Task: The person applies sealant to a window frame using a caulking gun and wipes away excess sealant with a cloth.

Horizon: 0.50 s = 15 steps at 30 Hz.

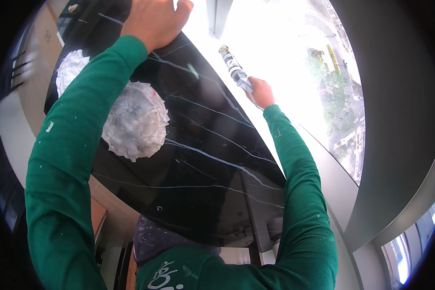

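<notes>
My right hand (262, 93) is wrapped round the handle of a caulking gun (241, 81), out over the bright window side of the counter. A cartridge (228, 59) with a dark and pale label sits in the gun, its far end tilted up and left. My left hand (154, 21) is at the upper edge of the view, by the far side of the black counter. Its thumb sticks out to the right, apart from the hand; the other fingers are cut off by the frame. I see nothing held in it.
The black counter (203, 159) has white veins. On it lie a round, ruffled whitish bundle (137, 121) and a second one (71, 67), partly behind my left sleeve. A small pale scrap (73, 8) lies far left. A window frame (319, 150) runs along the right, with trees and a road outside.
</notes>
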Available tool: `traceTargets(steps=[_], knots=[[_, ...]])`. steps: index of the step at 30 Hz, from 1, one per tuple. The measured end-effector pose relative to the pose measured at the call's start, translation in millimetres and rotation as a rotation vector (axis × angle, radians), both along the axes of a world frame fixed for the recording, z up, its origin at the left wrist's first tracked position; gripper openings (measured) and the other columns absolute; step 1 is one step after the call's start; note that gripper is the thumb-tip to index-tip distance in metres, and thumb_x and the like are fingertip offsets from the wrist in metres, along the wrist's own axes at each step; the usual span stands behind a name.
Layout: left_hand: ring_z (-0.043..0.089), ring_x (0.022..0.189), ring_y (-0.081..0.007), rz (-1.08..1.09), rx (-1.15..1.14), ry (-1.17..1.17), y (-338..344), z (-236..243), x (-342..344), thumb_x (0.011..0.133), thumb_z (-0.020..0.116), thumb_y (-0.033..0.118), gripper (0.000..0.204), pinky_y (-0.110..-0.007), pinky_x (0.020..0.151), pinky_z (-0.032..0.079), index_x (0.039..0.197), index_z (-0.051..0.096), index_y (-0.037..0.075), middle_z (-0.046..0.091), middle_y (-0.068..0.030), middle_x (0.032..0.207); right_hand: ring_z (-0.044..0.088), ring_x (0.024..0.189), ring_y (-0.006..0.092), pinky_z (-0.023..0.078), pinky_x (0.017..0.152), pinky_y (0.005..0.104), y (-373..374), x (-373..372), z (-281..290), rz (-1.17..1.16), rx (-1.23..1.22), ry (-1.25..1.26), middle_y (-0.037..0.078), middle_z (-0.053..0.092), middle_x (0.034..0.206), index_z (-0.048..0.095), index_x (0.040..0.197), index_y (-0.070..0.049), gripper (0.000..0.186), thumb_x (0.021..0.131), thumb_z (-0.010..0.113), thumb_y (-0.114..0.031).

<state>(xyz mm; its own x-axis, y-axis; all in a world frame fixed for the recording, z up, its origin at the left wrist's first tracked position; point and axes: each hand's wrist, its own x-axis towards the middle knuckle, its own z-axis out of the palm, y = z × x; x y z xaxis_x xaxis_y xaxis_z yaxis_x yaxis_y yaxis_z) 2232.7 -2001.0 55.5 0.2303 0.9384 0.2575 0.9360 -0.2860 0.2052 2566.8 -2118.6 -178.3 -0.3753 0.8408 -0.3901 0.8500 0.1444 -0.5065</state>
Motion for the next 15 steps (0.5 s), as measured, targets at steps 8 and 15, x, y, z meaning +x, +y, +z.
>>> traceTargets(steps=[8,15], knots=[[0.051,0.133,-0.0413,-0.001,-0.015,-0.001,0.4,-0.1,1.2,0.09,0.059,0.014,0.045,-0.056,0.12,0.029,0.131,0.056,-0.006,0.059,-0.0273,0.132,0.069,0.092,0.0398,0.055,0.08,0.0522,8.1,-4.0,-8.8,-0.014,0.011,-0.009,0.015,0.071,0.095,0.064,0.094,-0.006,0.013,0.084,0.069,-0.013],[0.052,0.13,-0.0419,-0.025,-0.012,-0.001,0.9,2.0,1.9,0.089,0.061,0.012,0.044,-0.054,0.117,0.033,0.129,0.057,-0.006,0.06,-0.0274,0.13,0.069,0.092,0.0386,0.055,0.081,0.0517,8.2,-6.9,-13.2,-0.004,0.026,-0.003,0.014,0.072,0.095,0.064,0.094,-0.007,0.014,0.084,0.07,-0.014]])
